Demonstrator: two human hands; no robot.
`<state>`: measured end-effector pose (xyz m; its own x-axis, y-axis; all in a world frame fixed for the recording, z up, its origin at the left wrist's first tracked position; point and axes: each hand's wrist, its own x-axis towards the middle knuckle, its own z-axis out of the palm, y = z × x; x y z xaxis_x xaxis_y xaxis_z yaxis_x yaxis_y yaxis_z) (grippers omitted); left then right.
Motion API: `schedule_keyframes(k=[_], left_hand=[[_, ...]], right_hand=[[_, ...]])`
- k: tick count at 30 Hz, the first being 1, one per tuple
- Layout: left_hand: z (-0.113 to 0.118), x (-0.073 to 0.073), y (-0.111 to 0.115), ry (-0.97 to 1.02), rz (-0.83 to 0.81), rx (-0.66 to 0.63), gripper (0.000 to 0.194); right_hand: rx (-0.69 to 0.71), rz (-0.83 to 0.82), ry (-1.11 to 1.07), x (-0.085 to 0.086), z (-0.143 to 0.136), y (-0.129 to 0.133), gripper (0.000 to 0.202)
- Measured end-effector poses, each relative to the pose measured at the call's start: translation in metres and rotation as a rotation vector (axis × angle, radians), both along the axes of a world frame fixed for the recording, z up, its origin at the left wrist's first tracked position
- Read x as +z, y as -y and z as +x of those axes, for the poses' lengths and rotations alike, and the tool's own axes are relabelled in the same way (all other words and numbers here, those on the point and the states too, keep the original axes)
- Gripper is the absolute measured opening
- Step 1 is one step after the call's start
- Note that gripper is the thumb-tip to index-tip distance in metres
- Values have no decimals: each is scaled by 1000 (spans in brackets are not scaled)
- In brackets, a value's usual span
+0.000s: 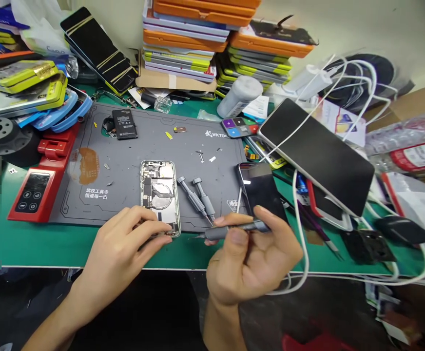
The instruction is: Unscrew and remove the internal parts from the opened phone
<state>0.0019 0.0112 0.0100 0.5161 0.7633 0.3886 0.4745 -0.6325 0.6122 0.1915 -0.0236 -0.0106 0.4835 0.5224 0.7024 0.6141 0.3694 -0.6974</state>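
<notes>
An opened phone (163, 187) lies near the mat's front edge, its circuit board and inner parts bare. The fingers and thumb of my left hand (123, 239) are pinched around its lower end and hide part of it. My right hand (254, 258) grips a grey precision screwdriver (218, 234) between thumb and fingers. The tool is held nearly level, its thin tip pointing left, a little to the right of the phone. Two more grey screwdrivers (194, 200) rest side by side on the mat between the phone and my right hand.
A black battery (125, 124) and tiny loose parts (201, 156) lie on the grey mat (125, 161). At left sits a red device (31, 195). A dark-screened phone (261, 187), a large tablet (317, 153) and white cables (300, 234) crowd the right. Stacked boxes (183, 44) stand behind.
</notes>
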Motion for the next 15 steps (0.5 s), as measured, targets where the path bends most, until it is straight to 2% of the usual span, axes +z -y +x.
schedule_keyframes(k=[5, 8, 11, 15], left_hand=[[-1, 1, -1, 11, -8, -57, 10], [0, 3, -1, 19, -45, -53, 6], [1, 5, 0, 4, -63, -42, 5], [3, 4, -1, 4, -50, 5, 7]], right_hand=[[195, 30, 36, 0, 3, 3, 43], [259, 28, 66, -3, 4, 5, 45], [216, 34, 34, -1, 0, 3, 43], [38, 72, -119, 5, -5, -2, 39]])
